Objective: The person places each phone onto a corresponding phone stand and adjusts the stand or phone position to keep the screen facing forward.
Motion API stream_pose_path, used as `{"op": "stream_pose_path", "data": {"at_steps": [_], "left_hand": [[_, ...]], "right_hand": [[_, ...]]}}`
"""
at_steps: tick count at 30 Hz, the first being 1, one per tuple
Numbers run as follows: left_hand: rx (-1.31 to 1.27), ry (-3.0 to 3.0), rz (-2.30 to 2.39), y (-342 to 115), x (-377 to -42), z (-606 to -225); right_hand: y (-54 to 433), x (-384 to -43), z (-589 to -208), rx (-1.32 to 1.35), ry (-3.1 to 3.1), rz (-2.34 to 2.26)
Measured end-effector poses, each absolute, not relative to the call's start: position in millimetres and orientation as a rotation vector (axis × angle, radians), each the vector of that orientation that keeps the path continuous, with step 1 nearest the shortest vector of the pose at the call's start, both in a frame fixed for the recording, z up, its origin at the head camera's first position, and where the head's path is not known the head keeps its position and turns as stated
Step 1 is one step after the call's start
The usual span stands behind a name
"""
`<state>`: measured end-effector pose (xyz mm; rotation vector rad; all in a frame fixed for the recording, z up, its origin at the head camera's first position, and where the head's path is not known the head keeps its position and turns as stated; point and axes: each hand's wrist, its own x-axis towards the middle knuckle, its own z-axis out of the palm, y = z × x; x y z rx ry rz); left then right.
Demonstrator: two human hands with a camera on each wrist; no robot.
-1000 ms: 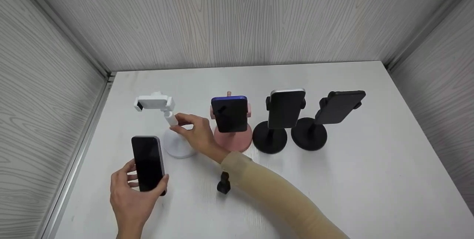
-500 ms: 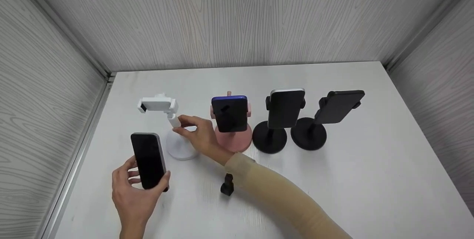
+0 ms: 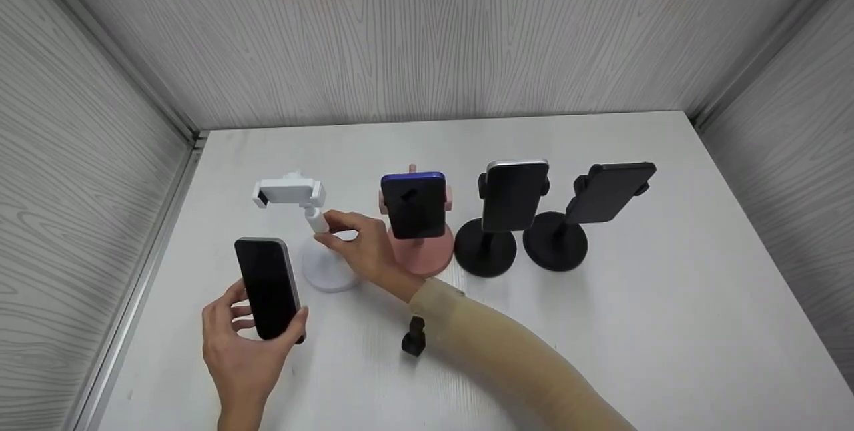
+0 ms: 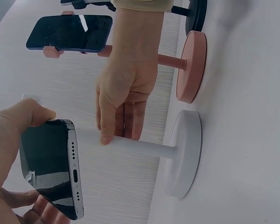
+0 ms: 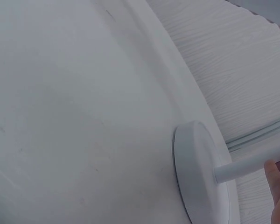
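My left hand [image 3: 243, 357] grips a dark-screened smartphone [image 3: 267, 287] by its lower part, thumb on one edge and fingers on the other. The phone is tilted upright in front of a white phone stand [image 3: 330, 271]. With thumb and fingers, my right hand [image 3: 367, 247] pinches the stand's post [image 4: 144, 147]. The stand's clamp [image 3: 288, 192] holds nothing. In the left wrist view the phone's port edge [image 4: 75, 170] faces the stand's base. The right wrist view shows the round white base [image 5: 198, 172] and a few fingertips [image 5: 274, 179] on the post.
To the right stand a pink stand [image 3: 423, 257] with a blue-edged phone [image 3: 415, 204], a black stand [image 3: 486, 251] with a silver-edged phone [image 3: 515, 196], and another black stand [image 3: 557, 244] with a dark phone [image 3: 610, 192]. Wood-patterned panels [image 3: 427, 37] border the white table [image 3: 667, 324].
The white stand has shifted slightly right and toward me, with my right hand still pinching its post. The phone in my left hand has risen a little.
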<state>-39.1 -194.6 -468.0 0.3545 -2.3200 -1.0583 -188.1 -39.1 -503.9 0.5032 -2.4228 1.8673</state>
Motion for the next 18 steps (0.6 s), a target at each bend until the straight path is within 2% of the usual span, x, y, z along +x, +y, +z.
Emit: {"op": "stream_pose_path", "data": {"at_steps": [18], "left_hand": [[0.357,-2.313,-1.085,-191.1,-39.0,-468.1]], "right_hand": [[-30.6,-184.3,-506.3,0.536,-2.372,1.896]]}}
